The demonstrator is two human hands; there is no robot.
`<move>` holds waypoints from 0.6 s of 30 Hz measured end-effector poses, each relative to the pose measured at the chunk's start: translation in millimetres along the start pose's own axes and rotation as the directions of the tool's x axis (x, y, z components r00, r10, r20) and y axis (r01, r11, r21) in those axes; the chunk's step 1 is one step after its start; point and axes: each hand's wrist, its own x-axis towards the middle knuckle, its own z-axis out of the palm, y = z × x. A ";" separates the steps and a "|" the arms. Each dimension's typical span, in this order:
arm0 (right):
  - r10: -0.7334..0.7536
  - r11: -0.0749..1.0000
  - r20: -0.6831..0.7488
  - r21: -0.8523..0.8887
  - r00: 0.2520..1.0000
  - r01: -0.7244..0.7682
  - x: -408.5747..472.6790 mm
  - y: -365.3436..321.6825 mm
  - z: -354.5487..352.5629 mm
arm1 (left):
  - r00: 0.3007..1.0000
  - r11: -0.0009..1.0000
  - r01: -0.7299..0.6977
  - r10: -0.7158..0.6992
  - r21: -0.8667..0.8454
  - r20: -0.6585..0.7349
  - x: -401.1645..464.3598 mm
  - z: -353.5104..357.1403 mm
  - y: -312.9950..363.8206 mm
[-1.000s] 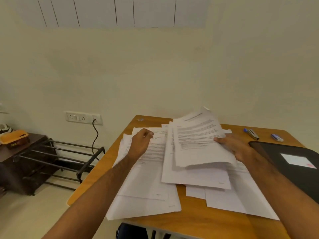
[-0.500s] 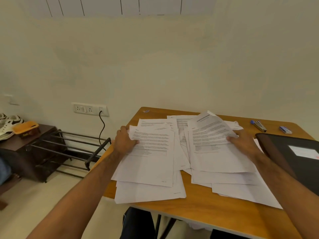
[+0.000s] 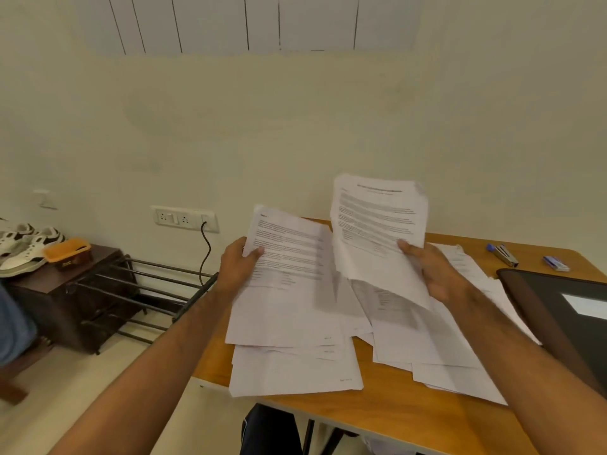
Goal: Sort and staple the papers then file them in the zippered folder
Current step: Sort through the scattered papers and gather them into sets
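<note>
Now the left hand (image 3: pixel 237 269) pinches a printed sheet (image 3: pixel 289 257) by its left edge, thumb on top, while the right hand (image 3: pixel 437 274) grips a second sheet (image 3: pixel 377 221) lifted upright above the table (image 3: pixel 387 418). More loose papers (image 3: pixel 295 372) lie spread beneath both, with the dark zippered folder (image 3: pixel 558 307) at the right edge and a stapler (image 3: pixel 504 254) far right beyond it.

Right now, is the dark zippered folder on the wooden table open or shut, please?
Shut: the dark zippered folder lies flat, cover down, label showing.
</note>
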 end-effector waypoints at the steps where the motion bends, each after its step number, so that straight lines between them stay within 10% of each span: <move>1: 0.004 1.000 0.035 0.007 0.999 -0.004 -1.8 2.8 9.7 | 0.999 0.996 0.023 -0.021 -0.089 0.026 0.1 2.1 2.3; 6: 0.068 0.995 0.181 -0.078 0.981 -0.055 -8.2 9.4 40.5 | 0.987 0.948 0.070 -0.021 -0.309 0.159 -8.9 34.0 32.8; 10: 0.065 0.964 0.023 -0.259 0.998 -0.057 -4.7 0.7 29.9 | 0.949 0.914 0.149 -0.024 -0.378 0.315 -18.5 59.1 43.5; 18: 0.035 0.773 -0.103 -0.628 0.994 -0.092 2.5 7.6 -56.6 | 1.000 0.894 -0.014 0.018 0.449 -0.005 -2.9 36.4 -18.0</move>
